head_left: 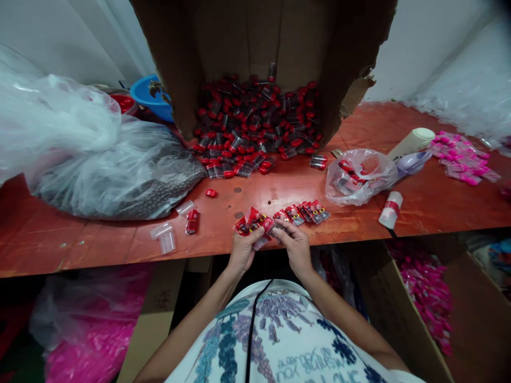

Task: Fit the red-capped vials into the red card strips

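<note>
At the front edge of the red table, my left hand [244, 249] is closed around several small red printed packets [252, 219] that fan out above its thumb. Close beside it, my right hand [294, 246] pinches a small clear container with dark contents [279, 227], which touches the packets. Just beyond my right hand lies a row of similar red and black packets [305, 211]. To the left are a small red bundle [192, 221], a red cap [211, 193] and clear empty tubes [166, 242]. My fingers partly cover what they hold.
A cardboard box [359, 58] on its side spills red-capped containers [255, 122] onto the table. Left stands a clear bag of dark beads [128, 175]; right, a plastic bag [343, 186], a white roll [390, 210] and pink pieces [463, 157]. Open boxes with pink items [429, 292] sit below.
</note>
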Tool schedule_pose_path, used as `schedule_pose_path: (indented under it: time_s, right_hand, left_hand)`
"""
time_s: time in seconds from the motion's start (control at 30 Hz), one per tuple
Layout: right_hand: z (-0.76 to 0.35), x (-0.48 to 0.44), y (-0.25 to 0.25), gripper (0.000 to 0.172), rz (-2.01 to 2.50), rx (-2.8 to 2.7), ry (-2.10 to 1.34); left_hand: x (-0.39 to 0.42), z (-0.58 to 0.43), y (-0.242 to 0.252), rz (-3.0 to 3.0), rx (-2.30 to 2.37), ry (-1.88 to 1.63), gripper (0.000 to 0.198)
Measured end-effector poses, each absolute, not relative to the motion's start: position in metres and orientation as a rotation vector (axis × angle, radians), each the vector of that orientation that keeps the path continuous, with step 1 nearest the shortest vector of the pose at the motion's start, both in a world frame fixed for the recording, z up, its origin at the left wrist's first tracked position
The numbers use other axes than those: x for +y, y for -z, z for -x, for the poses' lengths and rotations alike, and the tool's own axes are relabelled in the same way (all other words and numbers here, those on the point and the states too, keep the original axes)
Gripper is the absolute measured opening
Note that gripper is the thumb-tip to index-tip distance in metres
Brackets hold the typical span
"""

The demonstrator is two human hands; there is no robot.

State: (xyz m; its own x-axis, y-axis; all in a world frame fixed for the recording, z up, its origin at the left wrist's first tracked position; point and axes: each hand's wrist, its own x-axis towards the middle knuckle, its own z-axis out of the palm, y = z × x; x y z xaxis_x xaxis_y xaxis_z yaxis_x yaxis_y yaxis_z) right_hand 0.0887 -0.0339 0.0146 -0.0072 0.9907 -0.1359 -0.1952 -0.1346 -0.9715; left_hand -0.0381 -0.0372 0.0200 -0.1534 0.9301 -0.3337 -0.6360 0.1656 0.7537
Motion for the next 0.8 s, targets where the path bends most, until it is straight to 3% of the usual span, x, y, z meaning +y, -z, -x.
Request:
schedule_pose_path:
  time_s: [0.3,0.53,0.8]
  right_hand:
    - [-0.087,-0.036,-0.007,0.036,1.232,-1.04,-1.365]
    - [-0.082,-0.022,0.005,0.038,1.243,-1.387,-1.453]
    - [-0.056,-0.013,-0.004,0.06,1.107,-1.091,-1.73]
  left_hand:
    - [-0.039,0.035,-0.02,-0.341,0.983,-1.459,0.028]
    - [-0.04,0.066,-0.008,-0.252,1.064,-1.541,0.03]
    - [-0.027,0.118,0.004,-0.306,1.271,-1.382,0.041]
